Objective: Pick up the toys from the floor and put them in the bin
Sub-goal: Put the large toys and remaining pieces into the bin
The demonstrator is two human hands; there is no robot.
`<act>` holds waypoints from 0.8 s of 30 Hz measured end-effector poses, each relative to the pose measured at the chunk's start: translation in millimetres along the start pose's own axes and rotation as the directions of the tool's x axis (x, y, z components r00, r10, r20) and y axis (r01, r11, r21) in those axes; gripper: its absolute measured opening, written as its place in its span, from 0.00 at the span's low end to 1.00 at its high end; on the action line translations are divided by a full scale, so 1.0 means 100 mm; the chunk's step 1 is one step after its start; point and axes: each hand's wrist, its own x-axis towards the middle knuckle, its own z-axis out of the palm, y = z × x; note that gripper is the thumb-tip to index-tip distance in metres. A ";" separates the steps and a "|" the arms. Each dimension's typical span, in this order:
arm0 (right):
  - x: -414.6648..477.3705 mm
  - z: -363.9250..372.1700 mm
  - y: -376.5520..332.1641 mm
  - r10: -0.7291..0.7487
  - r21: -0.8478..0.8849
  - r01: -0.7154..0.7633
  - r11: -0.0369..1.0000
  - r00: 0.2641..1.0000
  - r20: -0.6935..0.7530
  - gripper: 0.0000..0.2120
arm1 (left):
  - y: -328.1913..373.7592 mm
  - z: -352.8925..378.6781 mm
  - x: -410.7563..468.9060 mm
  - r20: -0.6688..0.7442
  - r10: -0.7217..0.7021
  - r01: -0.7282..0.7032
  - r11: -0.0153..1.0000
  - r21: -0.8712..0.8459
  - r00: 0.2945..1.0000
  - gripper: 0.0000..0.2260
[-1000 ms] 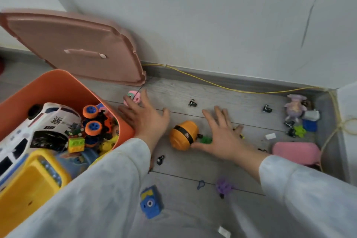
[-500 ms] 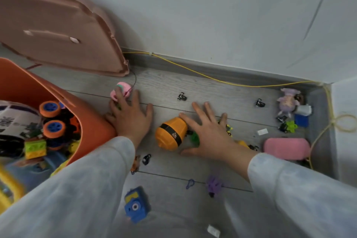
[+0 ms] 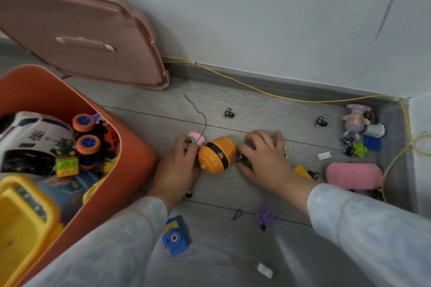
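An orange drum-shaped toy (image 3: 217,155) with a black band lies on the grey floor between my hands. My left hand (image 3: 178,168) is curled around a small pink toy (image 3: 196,138) with a thin black cord, its fingers against the drum's left side. My right hand (image 3: 263,158) lies over small green and black pieces (image 3: 245,161) at the drum's right side, fingers bent down on them. The orange bin (image 3: 130,147) stands at the left, full of toy cars and blocks.
The pink lid (image 3: 77,37) leans on the wall behind the bin. Loose on the floor: a blue camera toy (image 3: 176,237), a purple toy (image 3: 265,215), a pink plush (image 3: 353,176), a doll (image 3: 354,120), small black wheels. A yellow cable (image 3: 256,87) runs along the skirting.
My left hand has closed on the pink toy and pulled it back beside the orange drum. My right hand's fingers have curled down onto the small pieces. The view swung left toward the bin.
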 end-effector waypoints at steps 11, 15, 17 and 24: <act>-0.19 -0.08 -0.06 0.081 -0.202 -0.044 0.978 0.980 0.181 0.27 | 0.10 -0.04 0.13 0.166 -0.193 0.196 0.981 -0.002 0.967 0.23; -0.14 -0.11 -0.09 0.028 -0.102 -0.006 0.995 0.975 0.219 0.22 | 0.10 -0.08 0.09 0.216 -0.232 0.245 0.969 -0.035 0.948 0.23; -0.12 -0.14 -0.12 0.022 -0.077 -0.003 0.997 0.970 0.242 0.20 | 0.08 -0.13 0.04 0.183 -0.253 0.269 0.961 -0.068 0.950 0.22; -0.03 -0.35 -0.16 0.135 0.098 -0.159 0.982 0.967 0.217 0.19 | 0.29 -0.48 -0.09 0.109 -0.224 0.243 0.946 -0.216 0.968 0.23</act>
